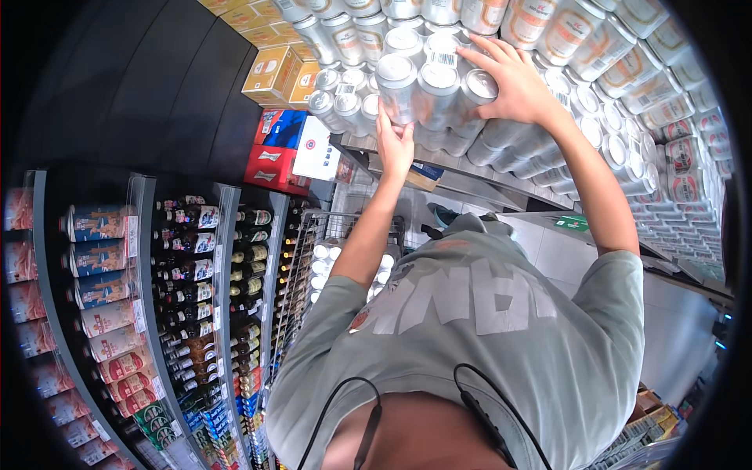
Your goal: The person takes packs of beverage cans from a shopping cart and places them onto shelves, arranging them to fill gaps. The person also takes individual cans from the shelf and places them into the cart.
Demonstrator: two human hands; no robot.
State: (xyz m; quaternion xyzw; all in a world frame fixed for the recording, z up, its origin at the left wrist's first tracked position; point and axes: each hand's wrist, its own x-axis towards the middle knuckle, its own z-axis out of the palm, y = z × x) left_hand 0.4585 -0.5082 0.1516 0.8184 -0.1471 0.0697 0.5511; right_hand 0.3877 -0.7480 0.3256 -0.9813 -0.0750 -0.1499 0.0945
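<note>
A shrink-wrapped pack of silver beer cans (437,88) stands at the front of a stack of such packs, its lids facing up. My left hand (395,141) is against the lower left front of this pack, fingers pointing up along a can. My right hand (510,79) spreads over its right side, with the thumb near the front right can and the fingers over the tops. Both hands are on the pack from opposite sides. Another wrapped pack (345,100) stands just to its left, and more cans (523,144) lie to its right.
Tall rows of cans (564,29) rise behind and to the right. Yellow cartons (271,69) and a red carton (269,167) are stacked at the left. A wire cart (311,220) with wrapped cans stands beside my body. Shelves of bottles (197,252) line the left.
</note>
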